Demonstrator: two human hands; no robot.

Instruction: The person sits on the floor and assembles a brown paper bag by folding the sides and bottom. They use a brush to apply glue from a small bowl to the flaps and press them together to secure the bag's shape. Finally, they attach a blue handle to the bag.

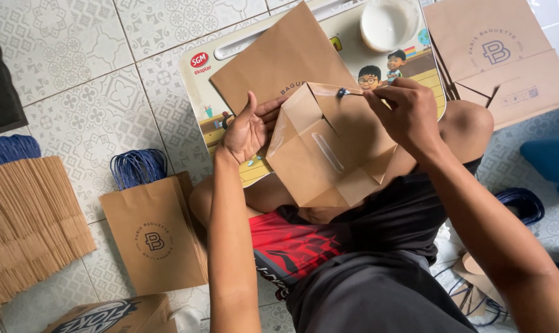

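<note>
A flat brown paper bag (328, 148) lies with its folded bottom opened up, resting on a small lap table (208, 98) printed with cartoon figures. My left hand (245, 129) presses the bag's left side, thumb up, fingers under the flap. In my right hand (402, 114) is a thin brush (347, 92) whose tip touches the upper edge of the opened bottom. A pale streak of glue shows on the inner fold. A white bowl (387, 21) of white glue stands at the far edge of the table.
A stack of brown bags with blue cord handles (153, 234) lies on the tiled floor at left, beside a fanned pile of flat bags (26, 216). More flat bags (498, 55) sit at top right. Blue cords (523, 203) lie at right. My legs are crossed below.
</note>
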